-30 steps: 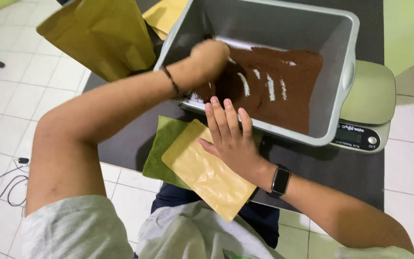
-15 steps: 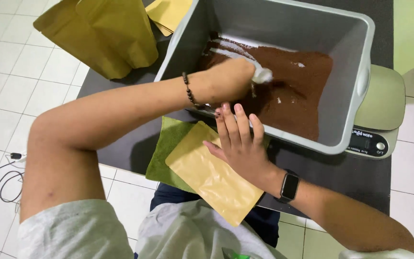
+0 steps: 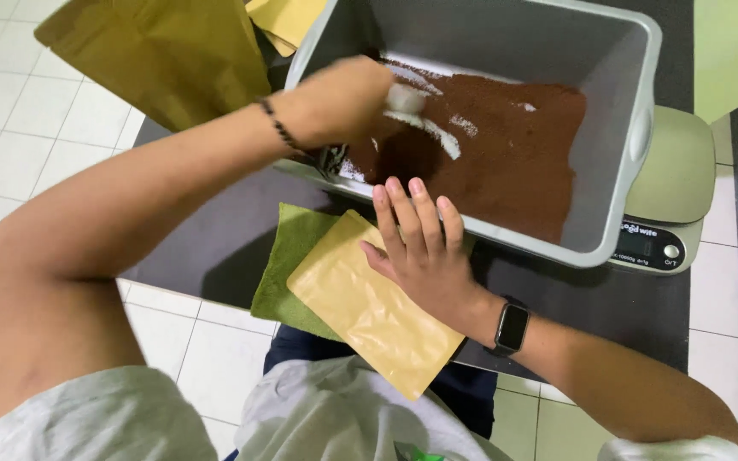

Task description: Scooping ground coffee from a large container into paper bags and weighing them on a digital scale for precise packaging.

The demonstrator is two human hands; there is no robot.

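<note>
Left hand (image 3: 339, 102) is gripping scoop (image 3: 403, 98) in brown powder (image 3: 506, 154); right hand (image 3: 424, 248), open, is flattening pouch (image 3: 369, 307) at 6 o'clock; level scooping advised.

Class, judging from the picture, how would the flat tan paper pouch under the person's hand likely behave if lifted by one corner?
The flat tan paper pouch looks thin and empty, so probably light and bendy. Its slight sheen suggests it may slide on the green cloth once the right hand lifts.
</note>
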